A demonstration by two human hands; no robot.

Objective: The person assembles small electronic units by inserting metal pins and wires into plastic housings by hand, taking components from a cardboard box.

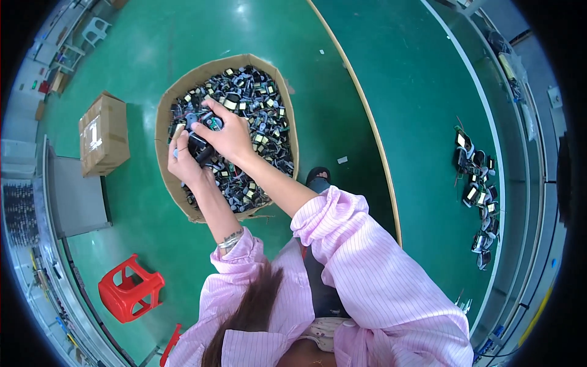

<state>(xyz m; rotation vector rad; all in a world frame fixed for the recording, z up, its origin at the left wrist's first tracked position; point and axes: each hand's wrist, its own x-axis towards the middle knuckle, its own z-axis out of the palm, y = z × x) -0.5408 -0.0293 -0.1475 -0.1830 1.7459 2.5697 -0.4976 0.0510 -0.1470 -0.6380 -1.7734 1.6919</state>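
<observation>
A large open cardboard box (293, 131) is filled with small electronic assemblies (263, 125), black with yellow labels and bits of circuit board. Both of my hands are over it, close together. My left hand (186, 160) is closed around black electronic parts (199, 147), its palm turned toward the right hand. My right hand (231, 136) curls over a small assembly with a green circuit board (213, 123), held between thumb and fingers. Where the two hands meet, the exact number and shape of the held parts cannot be made out.
A wood-edged green tabletop (422, 116) lies at right, with a row of similar assemblies (477, 189) along its far side. At left are a taped cardboard box (113, 137), a red plastic stool (129, 287) and a grey panel (76, 196). A white stool (95, 30) stands farther off.
</observation>
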